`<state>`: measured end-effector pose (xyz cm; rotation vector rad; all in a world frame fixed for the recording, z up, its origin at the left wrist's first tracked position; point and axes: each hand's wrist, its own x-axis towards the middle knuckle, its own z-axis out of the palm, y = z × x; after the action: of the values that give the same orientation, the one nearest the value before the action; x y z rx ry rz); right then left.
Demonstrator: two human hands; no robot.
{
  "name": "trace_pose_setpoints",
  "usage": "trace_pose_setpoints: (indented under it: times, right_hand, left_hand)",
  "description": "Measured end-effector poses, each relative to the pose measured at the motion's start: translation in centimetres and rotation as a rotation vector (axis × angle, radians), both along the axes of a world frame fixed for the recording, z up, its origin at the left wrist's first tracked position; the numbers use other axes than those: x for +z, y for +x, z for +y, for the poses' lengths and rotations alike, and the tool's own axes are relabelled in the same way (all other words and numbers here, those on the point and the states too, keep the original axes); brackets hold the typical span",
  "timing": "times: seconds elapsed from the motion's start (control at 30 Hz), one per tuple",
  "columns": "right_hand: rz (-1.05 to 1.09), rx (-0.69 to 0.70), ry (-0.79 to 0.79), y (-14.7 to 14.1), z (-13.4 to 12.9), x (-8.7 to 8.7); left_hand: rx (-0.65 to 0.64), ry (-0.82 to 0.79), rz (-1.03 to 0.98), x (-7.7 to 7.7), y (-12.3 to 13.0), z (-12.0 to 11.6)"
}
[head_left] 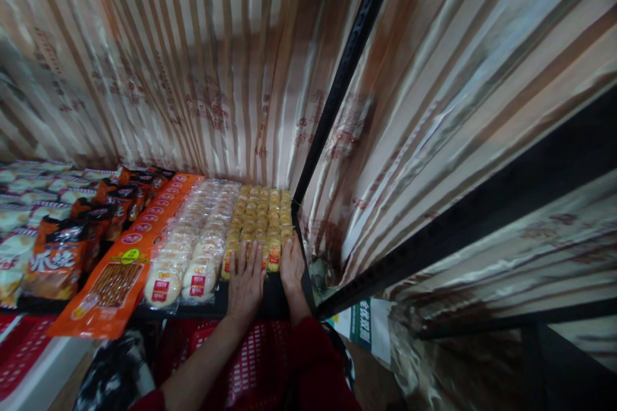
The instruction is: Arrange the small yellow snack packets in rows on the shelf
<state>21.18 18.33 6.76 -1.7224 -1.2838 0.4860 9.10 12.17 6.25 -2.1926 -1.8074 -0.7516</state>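
Note:
Rows of small yellow wrapped cakes (258, 213) stand at the right end of a dark shelf (274, 300). My left hand (245, 281) lies over the front of these rows, fingers stretched out and touching the wrappers. Along their right side rests my right hand (292, 268), its fingers extended beside the shelf's end. Neither hand is wrapped round a pack. Just left of the cakes sit rows of white round pastries (198, 276) in clear wrap with red labels. Part of the front yellow cakes is hidden under my left hand.
A long orange snack packet (123, 279) juts over the shelf's front edge. Orange-and-black bags (58, 257) stand farther left. A black metal post (340, 80) rises at the corner, before a striped curtain (231, 64). Below is a red plastic basket (250, 359).

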Motion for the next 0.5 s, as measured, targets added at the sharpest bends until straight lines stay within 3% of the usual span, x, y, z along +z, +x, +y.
trace_pose_setpoints:
  times: [0.37,0.5]
  right_hand:
    - [0.036,-0.006,0.002,0.0,-0.1,-0.2]
    - [0.045,-0.015,0.053,0.2,-0.2,-0.7]
  left_hand:
    - [-0.007,0.117,-0.018,-0.1,0.3,-0.3]
    - [-0.039,0.135,-0.020,1.3,0.6,-0.3]
